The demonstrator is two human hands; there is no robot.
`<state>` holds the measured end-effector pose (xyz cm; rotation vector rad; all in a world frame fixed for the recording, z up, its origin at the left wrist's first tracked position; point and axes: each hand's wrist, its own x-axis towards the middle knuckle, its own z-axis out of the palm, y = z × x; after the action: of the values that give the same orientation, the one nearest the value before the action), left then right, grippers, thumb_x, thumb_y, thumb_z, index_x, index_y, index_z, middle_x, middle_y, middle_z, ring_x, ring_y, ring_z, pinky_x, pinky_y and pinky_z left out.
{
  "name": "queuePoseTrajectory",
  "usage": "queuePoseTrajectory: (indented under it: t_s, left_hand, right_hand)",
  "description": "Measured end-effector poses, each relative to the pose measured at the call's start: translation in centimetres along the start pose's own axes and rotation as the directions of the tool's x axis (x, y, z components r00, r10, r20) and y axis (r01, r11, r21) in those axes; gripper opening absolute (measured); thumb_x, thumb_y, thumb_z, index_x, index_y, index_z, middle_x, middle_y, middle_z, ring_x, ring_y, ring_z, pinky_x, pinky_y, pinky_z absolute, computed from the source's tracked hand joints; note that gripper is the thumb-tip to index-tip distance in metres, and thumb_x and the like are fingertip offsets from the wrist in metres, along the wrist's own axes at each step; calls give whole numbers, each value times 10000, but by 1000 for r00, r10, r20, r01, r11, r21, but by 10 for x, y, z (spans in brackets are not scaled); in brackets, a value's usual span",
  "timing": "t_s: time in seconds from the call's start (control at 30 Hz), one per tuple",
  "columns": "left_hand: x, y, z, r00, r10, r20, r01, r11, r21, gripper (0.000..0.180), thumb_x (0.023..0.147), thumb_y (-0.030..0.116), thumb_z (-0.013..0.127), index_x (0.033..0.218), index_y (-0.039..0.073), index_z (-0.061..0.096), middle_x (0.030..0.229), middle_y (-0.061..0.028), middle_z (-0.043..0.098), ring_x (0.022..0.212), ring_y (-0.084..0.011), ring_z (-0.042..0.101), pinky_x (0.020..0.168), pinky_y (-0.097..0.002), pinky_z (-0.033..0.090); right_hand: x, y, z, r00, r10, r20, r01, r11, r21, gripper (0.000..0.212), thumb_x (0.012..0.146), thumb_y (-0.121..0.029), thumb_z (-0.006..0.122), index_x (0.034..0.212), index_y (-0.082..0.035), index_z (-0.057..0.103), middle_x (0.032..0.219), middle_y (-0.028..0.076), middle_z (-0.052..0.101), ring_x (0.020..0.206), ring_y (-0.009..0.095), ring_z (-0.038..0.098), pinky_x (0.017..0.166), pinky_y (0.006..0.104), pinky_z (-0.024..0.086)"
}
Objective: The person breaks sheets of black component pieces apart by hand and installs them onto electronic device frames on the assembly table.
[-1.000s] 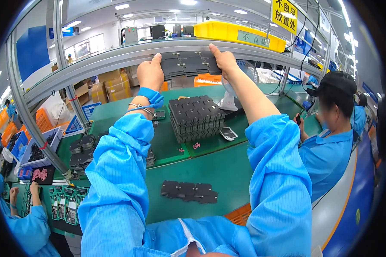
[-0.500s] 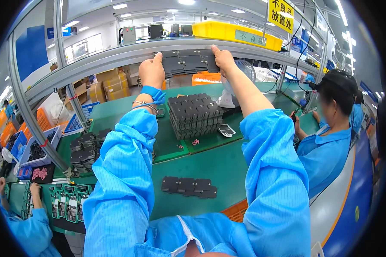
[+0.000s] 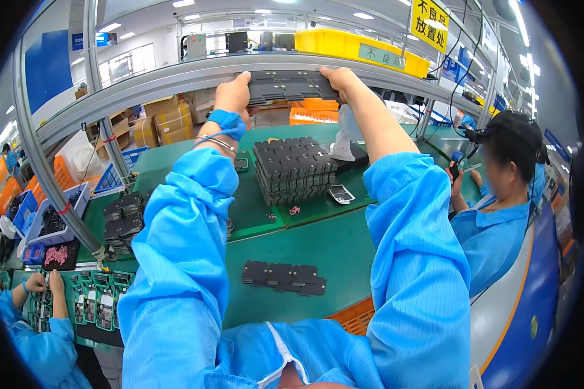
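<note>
Both hands, the left hand (image 3: 235, 95) and right hand (image 3: 339, 79), are gripping opposite ends of a dark panel strip (image 3: 291, 87) at the overhead shelf's (image 3: 143, 81) front edge.

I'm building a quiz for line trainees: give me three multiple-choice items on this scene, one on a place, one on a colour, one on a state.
1. Where is the dark flat plastic tray that both hands grip?
A. on the green bench
B. up at the grey overhead shelf
C. in the yellow bin

2. What colour is the band on the left wrist?
A. blue
B. red
C. white

3. How does the single dark tray strip on the green bench mat lie?
A. flat, untouched
B. standing on edge
C. held by a co-worker

Answers: 1 B, the left hand and right hand hold it against the shelf rail; 2 A, the wrist band is blue; 3 A, it lies flat with no hand near.
</note>
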<state>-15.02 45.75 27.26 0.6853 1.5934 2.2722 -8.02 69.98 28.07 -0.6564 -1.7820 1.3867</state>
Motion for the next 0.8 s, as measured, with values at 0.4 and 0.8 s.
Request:
queuePoseTrajectory:
  t_s: [0.4, 0.8]
  left_hand:
    - [-5, 26, 7, 974, -218, 65, 227, 939, -257, 241, 967, 127, 379, 1178, 10, 374, 1109, -201, 484, 909, -319, 542, 559, -386, 576]
    - [63, -9, -28, 958, 287, -21, -180, 652, 737, 417, 959, 367, 395, 1063, -14, 526, 875, -202, 591, 662, -284, 602, 427, -387, 501]
  right_hand:
    - [-26, -40, 10, 978, 207, -40, -211, 966, -148, 253, 872, -334, 615, 894, -82, 624, 748, 37, 622, 586, 155, 585, 535, 305, 449]
    - [-9, -26, 31, 998, 54, 15, -52, 995, -87, 370, 873, -250, 500, 1049, 58, 605, 1062, 184, 621, 896, 246, 615, 757, 327, 488]
